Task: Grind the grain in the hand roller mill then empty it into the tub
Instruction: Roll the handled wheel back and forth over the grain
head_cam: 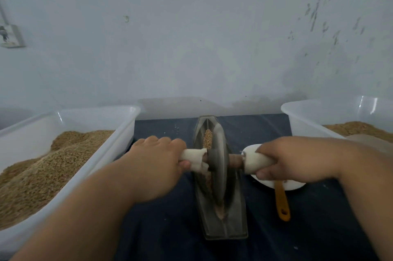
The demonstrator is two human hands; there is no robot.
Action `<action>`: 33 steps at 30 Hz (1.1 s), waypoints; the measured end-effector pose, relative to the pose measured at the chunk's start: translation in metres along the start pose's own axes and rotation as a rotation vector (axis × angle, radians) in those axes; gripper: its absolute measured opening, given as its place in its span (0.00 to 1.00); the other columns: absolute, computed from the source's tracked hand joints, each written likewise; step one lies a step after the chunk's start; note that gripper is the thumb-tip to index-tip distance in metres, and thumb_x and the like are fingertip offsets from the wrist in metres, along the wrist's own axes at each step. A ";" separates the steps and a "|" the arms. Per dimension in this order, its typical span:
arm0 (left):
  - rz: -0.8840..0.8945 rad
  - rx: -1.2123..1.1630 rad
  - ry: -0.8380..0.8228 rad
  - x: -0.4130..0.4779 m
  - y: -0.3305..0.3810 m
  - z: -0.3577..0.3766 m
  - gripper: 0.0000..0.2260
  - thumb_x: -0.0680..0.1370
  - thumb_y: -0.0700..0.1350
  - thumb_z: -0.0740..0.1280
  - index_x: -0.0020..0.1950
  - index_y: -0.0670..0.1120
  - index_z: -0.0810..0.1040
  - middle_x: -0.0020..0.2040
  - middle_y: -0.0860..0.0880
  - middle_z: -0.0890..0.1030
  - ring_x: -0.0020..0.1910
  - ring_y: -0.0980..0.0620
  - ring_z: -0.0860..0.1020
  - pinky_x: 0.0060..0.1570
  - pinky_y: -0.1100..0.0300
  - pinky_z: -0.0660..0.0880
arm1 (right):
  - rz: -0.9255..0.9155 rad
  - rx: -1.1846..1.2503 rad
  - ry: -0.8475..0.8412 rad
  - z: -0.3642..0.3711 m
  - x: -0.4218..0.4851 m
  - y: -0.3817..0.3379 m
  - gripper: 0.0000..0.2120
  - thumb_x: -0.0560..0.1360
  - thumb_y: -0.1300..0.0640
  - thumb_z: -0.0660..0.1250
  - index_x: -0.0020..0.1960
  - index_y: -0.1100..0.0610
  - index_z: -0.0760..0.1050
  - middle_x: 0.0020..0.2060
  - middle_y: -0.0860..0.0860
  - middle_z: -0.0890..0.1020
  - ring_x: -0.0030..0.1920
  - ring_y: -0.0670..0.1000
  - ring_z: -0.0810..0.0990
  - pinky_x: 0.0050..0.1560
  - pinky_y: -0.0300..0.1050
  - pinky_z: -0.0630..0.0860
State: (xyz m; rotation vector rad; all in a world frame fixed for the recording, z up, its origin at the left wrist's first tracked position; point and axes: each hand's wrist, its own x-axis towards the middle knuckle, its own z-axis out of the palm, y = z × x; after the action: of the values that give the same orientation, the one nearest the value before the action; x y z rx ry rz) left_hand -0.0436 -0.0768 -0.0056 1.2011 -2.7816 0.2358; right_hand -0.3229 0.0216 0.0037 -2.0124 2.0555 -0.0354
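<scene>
The hand roller mill is a grey boat-shaped metal trough [235,224] with a metal disc wheel [220,167] standing in its groove. A little grain [207,138] lies in the groove ahead of the wheel. My left hand [157,154] grips the white cloth-wrapped left handle [194,157] of the axle. My right hand [282,159] grips the white-wrapped right handle [258,161]. A white tub [125,131] on the left holds a heap of whole grain. A second white tub [297,116] on the right holds finer brown ground grain.
The mill sits on a dark blue cloth [170,228] between the two tubs. A white bowl [297,186] with an orange-handled spoon [281,203] lies under my right hand. A pale wall rises close behind, with a socket [11,36] at far left.
</scene>
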 end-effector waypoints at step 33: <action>0.031 -0.024 -0.030 -0.003 -0.002 -0.003 0.10 0.81 0.61 0.52 0.54 0.58 0.68 0.48 0.56 0.74 0.47 0.54 0.71 0.52 0.52 0.70 | 0.030 -0.002 -0.048 -0.004 -0.003 -0.002 0.12 0.75 0.37 0.67 0.46 0.45 0.75 0.40 0.46 0.82 0.39 0.44 0.79 0.40 0.41 0.73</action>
State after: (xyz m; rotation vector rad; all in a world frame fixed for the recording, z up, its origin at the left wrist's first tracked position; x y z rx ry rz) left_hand -0.0406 -0.0755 -0.0025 1.1665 -2.8217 0.1879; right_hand -0.3219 0.0238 0.0087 -1.9636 2.0567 0.0202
